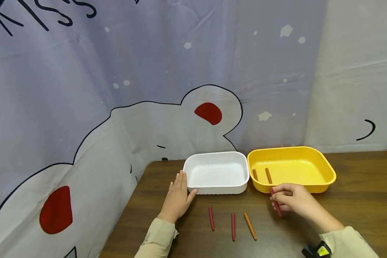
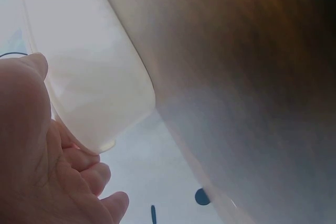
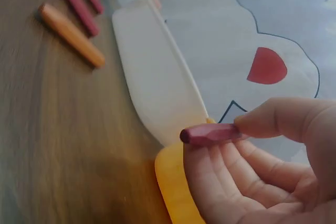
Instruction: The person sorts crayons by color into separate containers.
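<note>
My right hand pinches a dark red crayon between thumb and fingers, at the front wall of the yellow tray. Inside that tray, two orange-brown crayons lean toward its left part, one of them the longer crayon. My left hand rests against the left end of the white tray, fingers straight along its side and thumb at the front corner. Nothing lies in the white tray. On the table in front are two dark red crayons, the left crayon and the middle crayon, plus an orange crayon.
Both trays stand side by side at the back of the brown wooden table, nearly touching. Behind them hangs a printed cloth with cartoon shapes. The table's left edge runs down beside my left arm.
</note>
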The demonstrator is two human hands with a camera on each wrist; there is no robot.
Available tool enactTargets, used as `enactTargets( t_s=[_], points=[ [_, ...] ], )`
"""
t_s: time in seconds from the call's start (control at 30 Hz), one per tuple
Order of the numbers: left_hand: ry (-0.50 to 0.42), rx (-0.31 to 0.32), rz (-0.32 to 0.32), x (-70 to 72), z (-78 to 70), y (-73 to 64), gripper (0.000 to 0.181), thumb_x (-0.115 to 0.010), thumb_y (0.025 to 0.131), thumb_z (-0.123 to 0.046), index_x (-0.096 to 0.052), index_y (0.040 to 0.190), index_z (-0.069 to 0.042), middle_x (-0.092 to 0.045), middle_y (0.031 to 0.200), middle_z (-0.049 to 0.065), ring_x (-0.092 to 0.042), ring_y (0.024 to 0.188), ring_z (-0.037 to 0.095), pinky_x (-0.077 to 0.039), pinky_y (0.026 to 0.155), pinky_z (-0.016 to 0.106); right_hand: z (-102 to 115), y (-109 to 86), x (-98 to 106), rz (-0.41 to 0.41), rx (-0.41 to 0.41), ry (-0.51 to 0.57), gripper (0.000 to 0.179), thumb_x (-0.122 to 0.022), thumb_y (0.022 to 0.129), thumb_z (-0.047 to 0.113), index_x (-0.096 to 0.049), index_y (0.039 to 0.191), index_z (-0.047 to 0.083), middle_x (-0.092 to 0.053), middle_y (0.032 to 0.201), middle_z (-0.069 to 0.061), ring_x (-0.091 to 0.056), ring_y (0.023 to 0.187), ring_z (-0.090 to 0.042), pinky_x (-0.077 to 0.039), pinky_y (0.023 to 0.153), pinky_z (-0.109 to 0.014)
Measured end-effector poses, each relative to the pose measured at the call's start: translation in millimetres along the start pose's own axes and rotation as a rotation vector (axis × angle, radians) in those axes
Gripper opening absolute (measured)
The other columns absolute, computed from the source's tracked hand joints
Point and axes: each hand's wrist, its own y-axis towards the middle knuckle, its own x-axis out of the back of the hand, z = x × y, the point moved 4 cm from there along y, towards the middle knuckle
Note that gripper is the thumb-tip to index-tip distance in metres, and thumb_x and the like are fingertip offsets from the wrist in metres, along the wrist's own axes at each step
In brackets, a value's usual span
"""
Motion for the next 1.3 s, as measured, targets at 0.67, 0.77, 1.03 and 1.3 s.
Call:
enactTargets(
  t_s=[0.67, 0.77, 1.03, 1.3],
  points=[
    [-0.019, 0.004, 0.005, -1.3, 1.9, -0.1, 0.076, -0.054, 0.105, -0.041, -0.031, 0.150, 0.016, -0.029, 0.158, 0.032, -0.029, 0.147, 0.045, -0.030, 0.114, 0.063, 37, 33.1, -32, 0.043, 0.065, 0.196, 0.036, -0.064, 0.100, 0.009, -0.054, 0.122, -0.018, -0.072, 0.103, -0.013, -0.072, 0.092, -0.022, -0.060, 0.083, -0.037],
    [-0.017, 0.005, 0.007, -1.6, 2.3, -0.2, 0.077, -0.054, 0.105, -0.041, -0.031, 0.151, 0.016, -0.028, 0.159, 0.032, -0.029, 0.148, 0.045, -0.030, 0.114, 0.063, 37, 40.2, -35, 0.059, 0.068, 0.221, 0.037, -0.063, 0.100, 0.008, -0.053, 0.122, -0.019, -0.071, 0.104, -0.016, -0.073, 0.092, -0.024, -0.060, 0.084, -0.038],
    [-0.024, 0.013, 0.012, -1.4, 2.1, 0.7, 0.077, -0.053, 0.105, -0.042, -0.030, 0.151, 0.015, -0.028, 0.159, 0.031, -0.026, 0.149, 0.043, -0.029, 0.115, 0.062, 40, 63.1, -41, 0.018, 0.036, 0.211, 0.040, -0.063, 0.100, 0.008, -0.051, 0.126, -0.020, -0.068, 0.104, -0.012, -0.070, 0.093, -0.021, -0.059, 0.085, -0.037],
    [-0.014, 0.007, 0.010, -0.7, 0.9, 0.2, 0.076, -0.054, 0.105, -0.041, -0.031, 0.151, 0.016, -0.028, 0.159, 0.032, -0.028, 0.148, 0.044, -0.029, 0.115, 0.062, 44, 85.6, -51, -0.014, 0.034, 0.140, 0.038, -0.064, 0.099, 0.005, -0.053, 0.125, -0.020, -0.069, 0.102, -0.016, -0.071, 0.086, -0.022, -0.061, 0.080, -0.035]
  ],
)
